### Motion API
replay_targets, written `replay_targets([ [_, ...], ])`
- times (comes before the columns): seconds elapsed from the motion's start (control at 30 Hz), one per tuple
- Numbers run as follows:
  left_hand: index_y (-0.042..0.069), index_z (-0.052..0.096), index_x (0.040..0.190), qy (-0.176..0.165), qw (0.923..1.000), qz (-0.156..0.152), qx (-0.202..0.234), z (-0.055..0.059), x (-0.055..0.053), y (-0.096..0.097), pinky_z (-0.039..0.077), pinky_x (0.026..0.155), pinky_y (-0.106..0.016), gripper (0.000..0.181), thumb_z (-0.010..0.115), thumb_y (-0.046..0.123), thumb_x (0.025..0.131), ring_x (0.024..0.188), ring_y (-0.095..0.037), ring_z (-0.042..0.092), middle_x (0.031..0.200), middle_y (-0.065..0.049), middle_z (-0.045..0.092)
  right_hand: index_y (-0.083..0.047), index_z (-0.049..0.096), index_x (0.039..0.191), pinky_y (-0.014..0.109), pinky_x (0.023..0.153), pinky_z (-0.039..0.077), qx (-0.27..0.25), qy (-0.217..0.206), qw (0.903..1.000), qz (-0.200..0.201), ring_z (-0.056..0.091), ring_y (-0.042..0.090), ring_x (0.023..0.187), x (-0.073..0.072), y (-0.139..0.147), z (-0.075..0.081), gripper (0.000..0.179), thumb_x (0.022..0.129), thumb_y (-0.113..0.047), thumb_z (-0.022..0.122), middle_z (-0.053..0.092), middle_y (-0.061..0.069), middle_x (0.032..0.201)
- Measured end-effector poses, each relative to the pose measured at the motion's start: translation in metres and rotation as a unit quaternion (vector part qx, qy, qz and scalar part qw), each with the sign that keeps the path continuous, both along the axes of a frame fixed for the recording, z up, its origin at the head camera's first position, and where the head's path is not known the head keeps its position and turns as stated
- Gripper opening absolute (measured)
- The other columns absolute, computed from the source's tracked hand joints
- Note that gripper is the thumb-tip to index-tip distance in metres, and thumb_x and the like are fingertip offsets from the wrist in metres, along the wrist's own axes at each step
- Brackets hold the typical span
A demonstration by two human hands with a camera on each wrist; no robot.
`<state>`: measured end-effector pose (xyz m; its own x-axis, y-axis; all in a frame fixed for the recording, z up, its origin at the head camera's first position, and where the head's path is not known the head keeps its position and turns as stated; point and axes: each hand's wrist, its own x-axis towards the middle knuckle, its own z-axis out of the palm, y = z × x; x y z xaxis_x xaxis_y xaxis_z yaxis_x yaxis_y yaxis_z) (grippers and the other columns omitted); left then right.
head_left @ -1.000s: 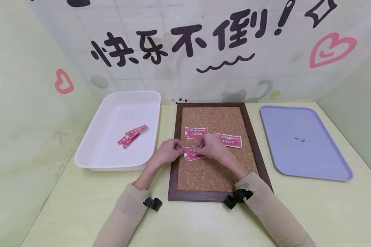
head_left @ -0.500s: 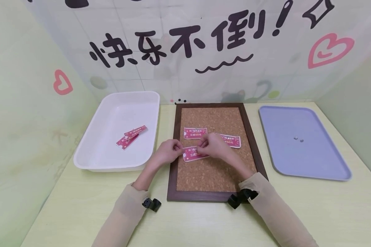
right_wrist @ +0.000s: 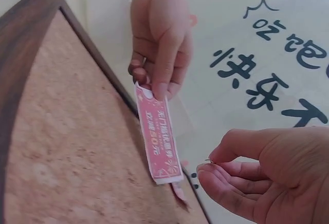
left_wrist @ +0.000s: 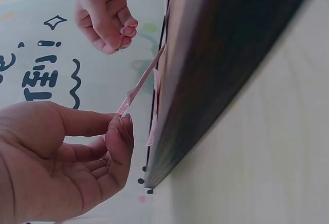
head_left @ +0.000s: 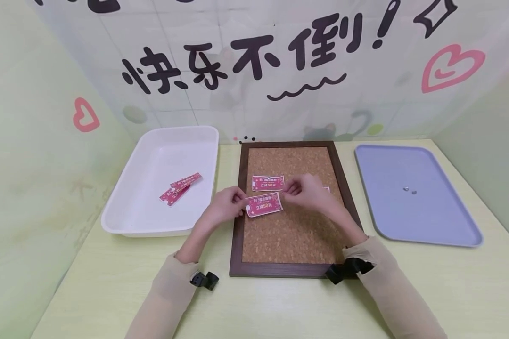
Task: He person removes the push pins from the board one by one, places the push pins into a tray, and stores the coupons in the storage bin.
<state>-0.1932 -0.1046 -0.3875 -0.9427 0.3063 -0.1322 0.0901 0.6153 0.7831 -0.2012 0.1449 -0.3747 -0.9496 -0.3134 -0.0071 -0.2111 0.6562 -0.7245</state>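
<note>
My left hand (head_left: 226, 205) pinches the left end of a pink paper coupon (head_left: 264, 205) between thumb and fingers. In the left wrist view this coupon slants, its held end raised off the framed cork board (head_left: 284, 242). At the coupon's right end is my right hand (head_left: 308, 192), thumb and forefinger pressed together. The right wrist view shows a thin metal thumbtack (right_wrist: 208, 161) poking out from that pinch; its head is hidden. Another pink coupon (head_left: 268, 183) lies on the cork just above. A further one is mostly hidden behind the right hand.
Left of the board stands a white tray (head_left: 131, 197) with two overlapping pink coupons (head_left: 180, 188) in it. A blue-grey tray (head_left: 411, 221) on the right bears two small metal tacks (head_left: 409, 190). A patterned wall rises behind the table.
My left hand has raised the coupon's left end and shifted it slightly up and left. The right hand has moved right, off the coupon's middle, uncovering its print and covering the right-hand coupon.
</note>
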Motion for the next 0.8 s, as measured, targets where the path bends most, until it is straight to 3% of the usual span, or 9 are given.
replay_targets([
  [0.3, -0.002, 0.063, 0.103, 0.009, 0.9993, 0.01, 0.035, 0.019, 0.003, -0.013, 0.048, 0.062, -0.026, 0.013, 0.062, 0.011, 0.101, 0.076, -0.029, 0.065, 0.087, -0.016, 0.066, 0.0, 0.071, 0.097, 0.033, 0.075, 0.054, -0.023, 0.035, 0.9991, -0.009, 0.067, 0.023, 0.085, 0.002, 0.022, 0.019, 0.01, 0.089, -0.007, 0.069, 0.07, 0.01, 0.09],
  [0.5, -0.002, 0.063, 0.105, 0.013, 0.9979, 0.029, 0.056, 0.028, 0.002, -0.026, 0.051, 0.066, -0.032, 0.015, 0.062, 0.013, 0.101, 0.081, -0.036, 0.064, 0.092, -0.021, 0.065, 0.001, 0.07, 0.1, 0.025, 0.076, 0.054, -0.035, 0.052, 0.9977, -0.026, 0.066, 0.023, 0.088, 0.003, 0.039, 0.025, 0.012, 0.091, -0.007, 0.068, 0.07, 0.012, 0.094],
  [0.67, -0.004, 0.062, 0.107, 0.019, 0.9961, 0.052, 0.069, 0.035, -0.001, -0.042, 0.055, 0.075, -0.042, 0.017, 0.062, 0.012, 0.101, 0.082, -0.033, 0.063, 0.092, -0.019, 0.064, 0.004, 0.07, 0.102, 0.018, 0.074, 0.052, -0.05, 0.07, 0.9953, -0.043, 0.066, 0.022, 0.086, 0.002, 0.053, 0.03, 0.014, 0.093, -0.007, 0.069, 0.071, 0.015, 0.095],
  [0.8, -0.006, 0.061, 0.109, 0.023, 0.9944, 0.068, 0.078, 0.039, -0.005, -0.055, 0.053, 0.07, -0.031, 0.019, 0.061, 0.012, 0.102, 0.077, -0.025, 0.061, 0.089, -0.014, 0.063, 0.004, 0.07, 0.103, 0.017, 0.07, 0.052, -0.057, 0.084, 0.9932, -0.056, 0.068, 0.016, 0.081, 0.001, 0.063, 0.033, 0.016, 0.095, -0.009, 0.069, 0.072, 0.015, 0.093],
])
